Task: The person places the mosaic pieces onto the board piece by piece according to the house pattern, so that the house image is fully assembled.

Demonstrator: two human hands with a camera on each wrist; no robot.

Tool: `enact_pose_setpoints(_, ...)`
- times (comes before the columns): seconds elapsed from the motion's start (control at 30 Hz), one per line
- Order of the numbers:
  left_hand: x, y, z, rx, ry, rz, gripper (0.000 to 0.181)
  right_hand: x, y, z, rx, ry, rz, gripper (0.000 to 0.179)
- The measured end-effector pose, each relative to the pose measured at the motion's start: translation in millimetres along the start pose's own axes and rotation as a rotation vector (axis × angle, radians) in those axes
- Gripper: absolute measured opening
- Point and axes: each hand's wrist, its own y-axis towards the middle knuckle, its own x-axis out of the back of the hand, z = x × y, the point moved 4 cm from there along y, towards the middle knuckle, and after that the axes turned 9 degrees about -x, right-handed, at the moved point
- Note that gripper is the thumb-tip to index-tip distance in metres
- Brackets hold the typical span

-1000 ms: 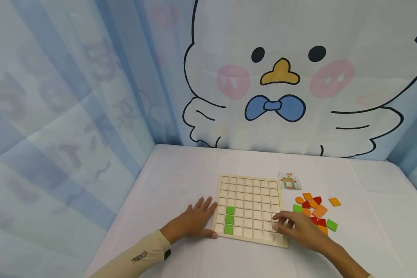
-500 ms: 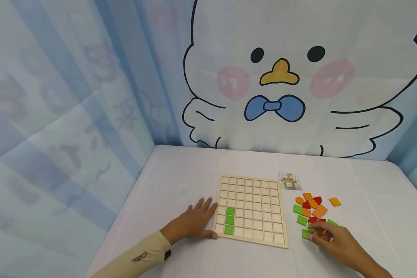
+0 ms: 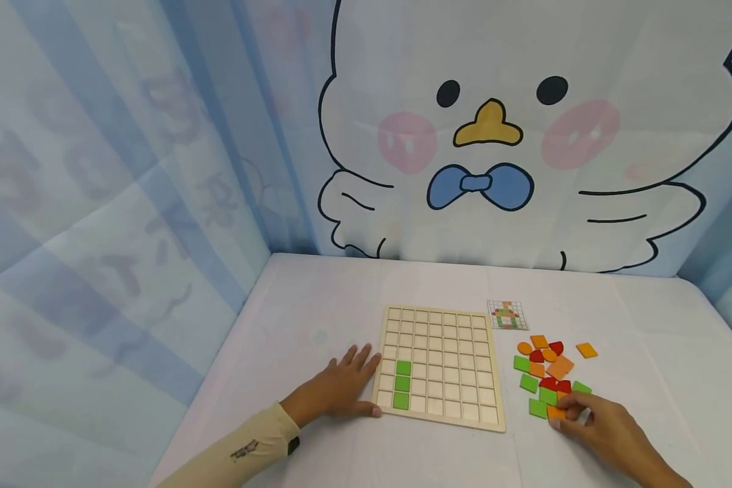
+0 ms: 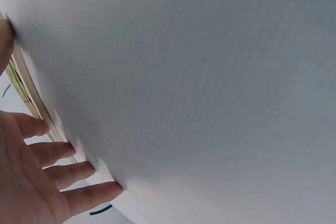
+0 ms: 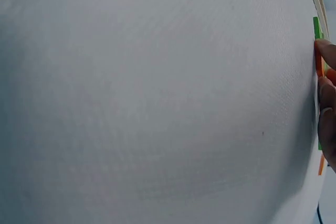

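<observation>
We see the orange tile as a small, flat, bright piece with straight edges, partly covered by fingertips, at the near edge of the loose pile on the white tabletop, right of the pale wooden board. Our right hand pinches it between thumb and forefinger, the other fingers curled under. A green tile lies just left of it, another green one just above, and red, orange and green pieces spread beyond. Our left hand lies well apart from the right, fingers straight and spread, the forefinger and thumb tips touching the board's left edge. On the board, three green squares fill the bottom three cells of the second column; a small pattern card lies beside its far right corner. A second ago our right hand was over the board's right edge; half a second ago its fingertips were by the green tile, and now they are a little further right, leaving more of the green pieces in sight. Our left hand and the three squares have stayed as they were.
</observation>
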Motion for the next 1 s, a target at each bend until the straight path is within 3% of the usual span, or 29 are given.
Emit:
enact_pose_setpoints(0.2, 2.0, -1.2, -0.8, -0.001, -0.007, 0.000, 0.101, 1, -0.8, 0, -0.017, -0.004, -0.008, 0.042)
enact_pose_setpoints(0.5, 3.6, -2.1, -1.3, -0.004, -0.018, -0.001, 0.100, -2, 0.1, 3, -0.032, -0.016, 0.052, 0.051)
enact_pose_setpoints(0.77, 0.5, -0.4, -0.1, -0.005, -0.009, -0.005, 0.101, -1, -1.4, 7, 0.008, -0.026, 0.071, 0.043)
enact_pose_setpoints(1.0, 0.1, 0.2, 0.2, -0.010, 0.002, -0.001, 0.101, 7, -3.9, 14, 0.114, -0.033, 0.028, 0.036)
